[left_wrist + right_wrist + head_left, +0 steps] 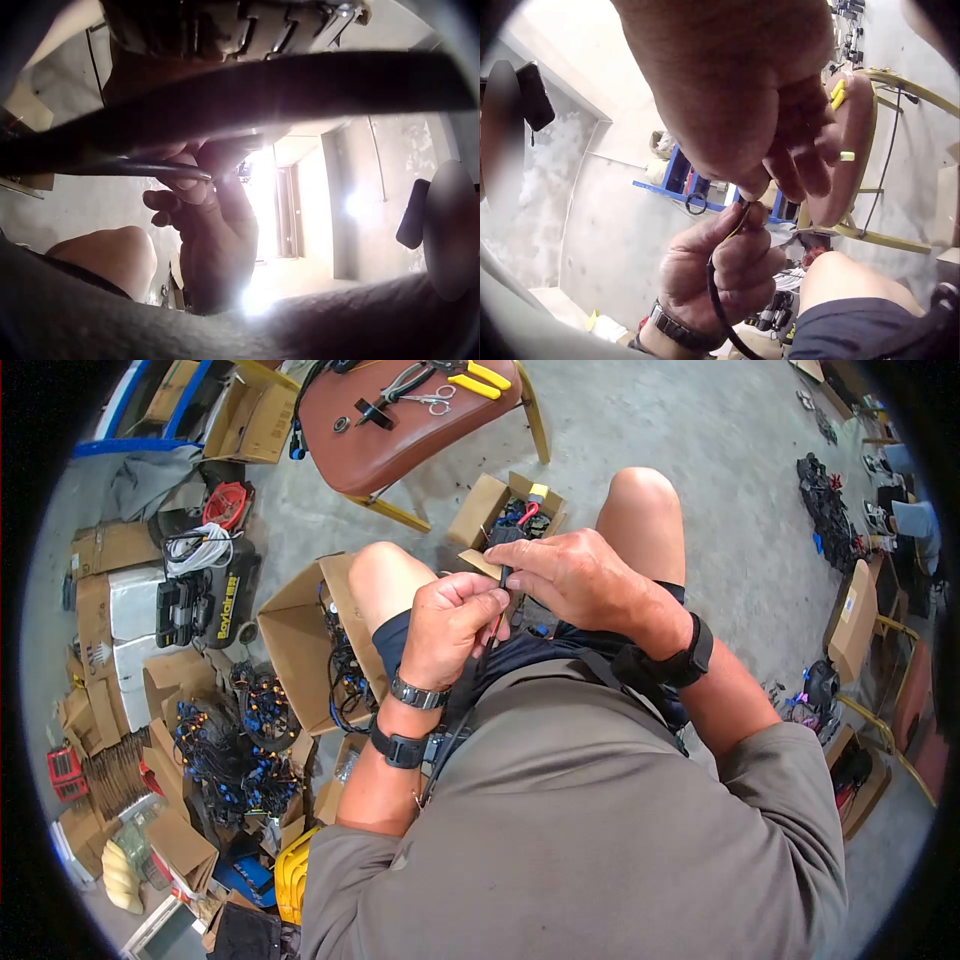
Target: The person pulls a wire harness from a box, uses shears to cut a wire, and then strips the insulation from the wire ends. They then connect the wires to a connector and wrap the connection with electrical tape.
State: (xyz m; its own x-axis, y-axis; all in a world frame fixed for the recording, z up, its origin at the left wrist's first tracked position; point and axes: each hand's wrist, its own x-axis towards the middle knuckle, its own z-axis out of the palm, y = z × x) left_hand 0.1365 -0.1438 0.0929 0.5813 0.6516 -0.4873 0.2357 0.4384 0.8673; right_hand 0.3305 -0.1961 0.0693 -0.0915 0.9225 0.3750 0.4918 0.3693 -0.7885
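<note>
In front of the lap, my left hand (445,622) pinches a thin cable in black sleeving (716,296) between thumb and curled fingers. The cable trails down toward the waist, and a strip of red and yellow wire shows beside the black near the fingertips. My right hand (590,582) meets it from the other side, thumb and forefinger pinching the cable's upper part right above the left thumb. Its other fingers hang looser in the right wrist view. Just beyond the right fingertips show a black part (507,536) and a yellow connector (538,494) with red wire.
A small cardboard box (480,510) stands between the knees. A larger box (300,645) with wiring is by the left leg, near a heap of black harnesses (235,760). Ahead, a brown chair seat (350,445) bears pliers (405,382), scissors (432,400) and yellow-handled cutters (480,378).
</note>
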